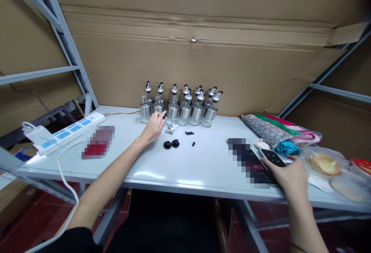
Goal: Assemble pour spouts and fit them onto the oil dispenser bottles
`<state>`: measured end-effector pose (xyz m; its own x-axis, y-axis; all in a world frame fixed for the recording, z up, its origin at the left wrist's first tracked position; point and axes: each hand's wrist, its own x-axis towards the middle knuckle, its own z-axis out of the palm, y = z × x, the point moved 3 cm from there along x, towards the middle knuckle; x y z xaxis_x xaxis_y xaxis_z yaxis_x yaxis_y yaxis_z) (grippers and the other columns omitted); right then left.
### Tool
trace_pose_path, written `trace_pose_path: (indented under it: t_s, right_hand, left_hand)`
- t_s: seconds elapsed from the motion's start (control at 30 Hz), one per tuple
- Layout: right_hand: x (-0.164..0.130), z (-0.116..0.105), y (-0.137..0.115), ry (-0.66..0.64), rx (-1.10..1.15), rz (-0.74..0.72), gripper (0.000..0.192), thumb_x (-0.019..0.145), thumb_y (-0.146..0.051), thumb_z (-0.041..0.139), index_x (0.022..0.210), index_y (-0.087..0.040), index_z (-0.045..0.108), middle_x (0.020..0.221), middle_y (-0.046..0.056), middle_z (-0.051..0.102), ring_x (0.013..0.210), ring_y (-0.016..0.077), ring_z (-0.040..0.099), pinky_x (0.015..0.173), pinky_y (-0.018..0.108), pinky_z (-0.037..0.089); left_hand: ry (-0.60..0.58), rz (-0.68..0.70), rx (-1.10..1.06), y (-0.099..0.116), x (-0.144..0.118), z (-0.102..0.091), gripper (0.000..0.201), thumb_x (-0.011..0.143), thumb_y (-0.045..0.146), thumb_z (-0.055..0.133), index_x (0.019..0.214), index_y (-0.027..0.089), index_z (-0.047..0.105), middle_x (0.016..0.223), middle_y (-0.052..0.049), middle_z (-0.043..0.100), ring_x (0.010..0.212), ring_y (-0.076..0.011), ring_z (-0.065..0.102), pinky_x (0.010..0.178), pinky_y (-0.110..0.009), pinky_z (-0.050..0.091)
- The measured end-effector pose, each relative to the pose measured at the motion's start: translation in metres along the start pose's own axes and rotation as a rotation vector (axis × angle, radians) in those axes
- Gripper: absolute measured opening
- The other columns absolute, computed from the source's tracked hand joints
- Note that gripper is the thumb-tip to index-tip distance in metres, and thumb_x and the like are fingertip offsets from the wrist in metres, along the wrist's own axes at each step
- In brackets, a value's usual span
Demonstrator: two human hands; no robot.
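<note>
My left hand (154,127) reaches to the front of the bottle rows, its fingers pinched round a small black part (164,116). Glass bottles with steel sleeves (173,111) stand upright behind it, several with silver and black pour spouts (216,96) on top. Close by on the table lie silver spout pieces (171,128), two round black caps (167,144), a flat black piece (189,133) and a tiny black plug (193,143). On the right, my right hand (291,174) grips a small black-faced device (271,157) with red and green lights by its sides.
A white power strip (74,131) with a cable sits at the left. Blurred-out packets (100,143) lie beside it. Patterned cloth (278,129), a teal bundle (286,147) and bagged pastry (324,164) crowd the right. A cardboard wall (203,63) closes off the back.
</note>
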<state>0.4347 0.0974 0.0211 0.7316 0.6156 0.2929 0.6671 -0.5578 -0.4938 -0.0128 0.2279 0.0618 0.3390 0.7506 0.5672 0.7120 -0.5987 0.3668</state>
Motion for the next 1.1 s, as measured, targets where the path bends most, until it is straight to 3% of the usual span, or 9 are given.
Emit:
trace_pose_path:
  t_s: [0.17,0.33,0.5,0.7,0.93,1.1]
  right_hand:
    - [0.0003,0.0017,0.0002,-0.002,-0.041,-0.022,0.082,0.06,-0.057,0.059,0.121,-0.003,0.049,0.12,0.029,0.055,0.116,0.0424,0.05,0.1,0.046,0.037]
    - [0.004,0.0037,0.0039,-0.058,-0.047,-0.02,0.084,0.063,-0.058,0.057,0.129,-0.007,0.046,0.12,0.023,0.058,0.113,0.0388,0.053,0.099,0.043,0.039]
    - [0.0028,0.0051,0.0054,-0.077,-0.058,-0.019,0.087,0.065,-0.058,0.055,0.136,-0.011,0.039,0.123,0.019,0.058,0.117,0.0402,0.049,0.098,0.044,0.039]
    - [0.0027,0.0047,0.006,-0.061,-0.001,-0.015,0.086,0.062,-0.059,0.056,0.135,-0.017,0.039,0.117,0.015,0.061,0.114,0.0409,0.05,0.096,0.046,0.039]
    - [0.0011,0.001,0.0043,-0.062,0.03,0.045,0.082,0.058,-0.057,0.059,0.128,-0.018,0.044,0.114,0.016,0.062,0.113,0.0385,0.052,0.093,0.043,0.042]
    - [0.0008,0.0018,0.005,-0.071,0.031,0.047,0.078,0.057,-0.059,0.059,0.123,-0.02,0.045,0.115,0.015,0.062,0.112,0.0375,0.053,0.092,0.042,0.043]
  left_hand:
    - [-0.011,-0.04,-0.068,-0.0051,-0.0016,0.0053,0.043,0.091,0.027,0.039,0.132,0.015,0.037,0.108,-0.009,0.044,0.093,-0.0182,0.052,0.092,-0.036,0.043]
    - [-0.031,0.0,-0.109,-0.0041,-0.0027,0.006,0.04,0.087,0.02,0.044,0.126,0.014,0.039,0.12,-0.013,0.046,0.109,-0.0209,0.051,0.098,-0.036,0.04]
    - [-0.094,-0.01,-0.132,-0.0053,-0.0022,0.0082,0.04,0.086,0.019,0.046,0.125,0.014,0.039,0.117,-0.013,0.055,0.112,-0.0217,0.052,0.097,-0.038,0.042]
    - [-0.076,0.016,-0.113,-0.0044,-0.0015,0.0071,0.043,0.088,0.025,0.045,0.129,0.014,0.038,0.129,-0.016,0.049,0.12,-0.0228,0.047,0.102,-0.039,0.038]
    - [-0.073,-0.016,-0.058,-0.0051,-0.0011,0.0077,0.034,0.085,0.024,0.052,0.117,0.015,0.047,0.103,-0.01,0.061,0.094,-0.0215,0.059,0.086,-0.036,0.045]
    - [-0.074,-0.02,0.009,-0.0027,-0.0016,0.0065,0.03,0.084,0.026,0.056,0.112,0.015,0.049,0.094,-0.008,0.063,0.089,-0.022,0.06,0.082,-0.035,0.044]
